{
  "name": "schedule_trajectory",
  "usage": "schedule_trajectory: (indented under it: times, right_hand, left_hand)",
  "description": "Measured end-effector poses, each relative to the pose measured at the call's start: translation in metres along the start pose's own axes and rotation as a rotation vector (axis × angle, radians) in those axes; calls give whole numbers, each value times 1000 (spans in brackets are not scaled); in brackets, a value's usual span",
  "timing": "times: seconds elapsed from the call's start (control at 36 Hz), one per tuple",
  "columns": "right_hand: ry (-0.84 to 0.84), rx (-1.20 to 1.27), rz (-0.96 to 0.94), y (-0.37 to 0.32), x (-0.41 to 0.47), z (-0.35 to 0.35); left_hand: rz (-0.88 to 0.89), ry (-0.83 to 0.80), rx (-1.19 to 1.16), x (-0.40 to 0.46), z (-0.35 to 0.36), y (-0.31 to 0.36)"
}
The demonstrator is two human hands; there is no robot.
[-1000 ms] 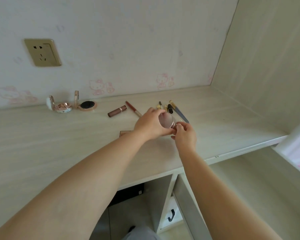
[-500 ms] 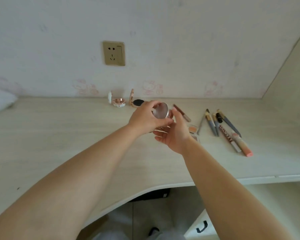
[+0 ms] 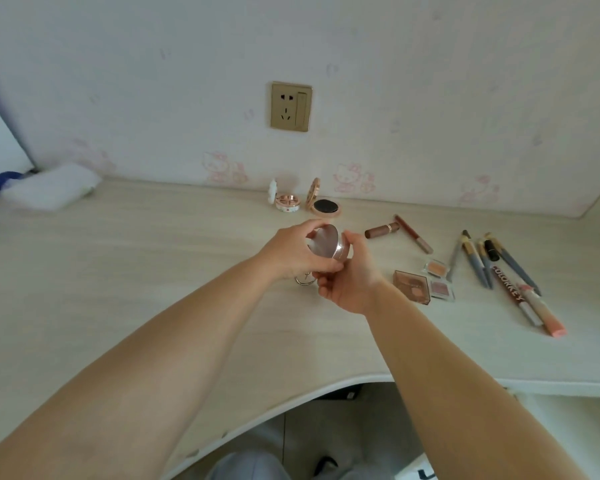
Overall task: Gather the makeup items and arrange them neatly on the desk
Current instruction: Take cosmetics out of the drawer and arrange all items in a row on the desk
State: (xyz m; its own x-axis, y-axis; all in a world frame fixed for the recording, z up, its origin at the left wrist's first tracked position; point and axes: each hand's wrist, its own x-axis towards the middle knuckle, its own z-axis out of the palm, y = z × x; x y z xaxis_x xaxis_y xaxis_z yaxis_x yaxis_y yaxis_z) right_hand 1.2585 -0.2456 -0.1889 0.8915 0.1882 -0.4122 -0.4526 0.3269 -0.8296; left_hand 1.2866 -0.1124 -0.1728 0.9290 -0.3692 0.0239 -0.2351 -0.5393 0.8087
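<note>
- Two hands meet above the desk [image 3: 118, 271]: we see the left hand [image 3: 291, 252] curled over the top of a small round jar [image 3: 329, 244], fingers wrapped around its metallic lid.
- We see the right hand [image 3: 350, 278] cupping the jar from below and the side, fingers bent around its base; the jar is tilted and held clear of the desk surface.
- Just under the hands we note a small metal ring [image 3: 305, 279] lying on the desk.
- Behind the hands, near the wall, stand two open compacts: a white one [image 3: 286, 201] and a rose-gold one with a dark pad [image 3: 324, 206].
- To the right we find a lipstick [image 3: 381, 230] beside a slim lip pencil [image 3: 413, 233], then three small eyeshadow pans [image 3: 412, 286].
- Farther right lies a cluster of pencils and brushes [image 3: 482, 261], with a lettered tube [image 3: 515, 296] and a pink-tipped stick [image 3: 544, 315].
- On the wall we mark a gold socket [image 3: 290, 106]; at far left, a white cloth [image 3: 52, 187].
</note>
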Motion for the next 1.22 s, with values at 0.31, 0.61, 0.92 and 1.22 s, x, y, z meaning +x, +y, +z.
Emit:
schedule_trajectory:
  times: [0.31, 0.61, 0.92, 1.22]
  right_hand:
    - [6, 18, -4, -3, 6, 5]
    - [-25, 75, -34, -1, 7, -1]
    - [27, 93, -68, 3, 9, -3]
    - [42, 236, -45, 0, 4, -5]
  left_hand:
    - [-9, 68, -29, -1, 3, -5]
    - [-5, 62, -79, -3, 4, 1]
    - [33, 85, -79, -5, 5, 3]
    - [25, 103, -121, -1, 6, 5]
